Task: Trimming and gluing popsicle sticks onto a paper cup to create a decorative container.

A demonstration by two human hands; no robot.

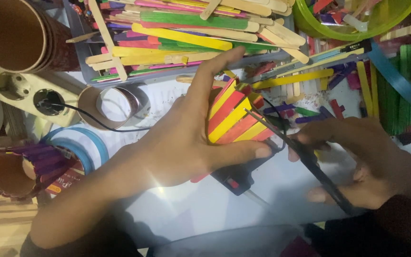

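Striped stick-clad cylinder (234,116) (wooden slats) gripped.

Painted wooden stick holder (234,119), matt; black scissors (305,162), metal blades w/ plastic grips; cardboard tube (10,35), matt brown

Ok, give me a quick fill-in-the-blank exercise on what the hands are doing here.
1. The left hand grips a holder covered in red and ____ sticks.
2. The right hand holds black ____.
3. A black cable runs from the white ____ at the left.
4. The gray tray holds loose craft ____.

Missing words: yellow; scissors; power strip; sticks
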